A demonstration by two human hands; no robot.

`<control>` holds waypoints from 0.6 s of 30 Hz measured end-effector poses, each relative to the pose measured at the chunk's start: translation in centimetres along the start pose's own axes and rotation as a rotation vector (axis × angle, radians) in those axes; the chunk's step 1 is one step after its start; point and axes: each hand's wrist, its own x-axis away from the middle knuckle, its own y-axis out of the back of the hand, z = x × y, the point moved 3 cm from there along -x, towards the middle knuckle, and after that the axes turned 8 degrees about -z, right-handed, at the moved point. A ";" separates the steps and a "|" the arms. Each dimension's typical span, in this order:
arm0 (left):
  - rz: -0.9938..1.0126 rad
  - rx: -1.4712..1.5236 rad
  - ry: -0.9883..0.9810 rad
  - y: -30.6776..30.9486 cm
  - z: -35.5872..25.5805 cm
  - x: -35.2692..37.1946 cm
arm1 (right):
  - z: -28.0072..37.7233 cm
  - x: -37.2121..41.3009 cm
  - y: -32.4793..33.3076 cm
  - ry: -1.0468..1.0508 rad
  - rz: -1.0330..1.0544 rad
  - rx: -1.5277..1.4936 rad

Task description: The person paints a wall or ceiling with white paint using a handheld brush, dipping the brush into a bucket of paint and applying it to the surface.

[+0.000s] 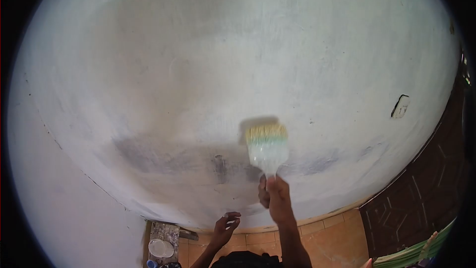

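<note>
A wide paintbrush (267, 150) with yellowish bristles and a white, paint-smeared body points up at the pale wall (307, 59). My right hand (275, 197) is wrapped round its handle, thumb on the near side. The bristles are close to the wall, with a shadow just behind them. Lower and to the left, my left hand (227, 226) holds nothing; its fingers are loosely bent and apart, near the foot of the wall. Grey, patchy marks (218, 164) run across the wall's lower part, behind the brush.
A paint-stained wooden stand (166, 229) at lower left carries a white round container (161, 248) and a blue item (151, 264). A wall switch (400, 106) sits at right. Beyond it is a dark panelled door (421, 193), with green striped material (416, 250) before it. The floor has orange tiles (329, 235).
</note>
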 end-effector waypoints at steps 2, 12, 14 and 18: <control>0.017 -0.006 -0.003 -0.4 -0.9 -0.2 | 3.0 -1.6 -0.3 0.026 0.017 -0.015; 0.033 0.007 -0.003 -1.6 -0.2 -0.9 | -3.0 0.7 2.3 -0.124 -0.037 -0.040; 0.040 -0.009 0.004 -1.7 -0.4 -0.6 | -0.9 0.5 1.9 -0.017 -0.005 0.023; 0.045 -0.019 0.006 -2.1 -0.6 -0.7 | 3.8 -2.5 1.3 0.076 -0.003 0.057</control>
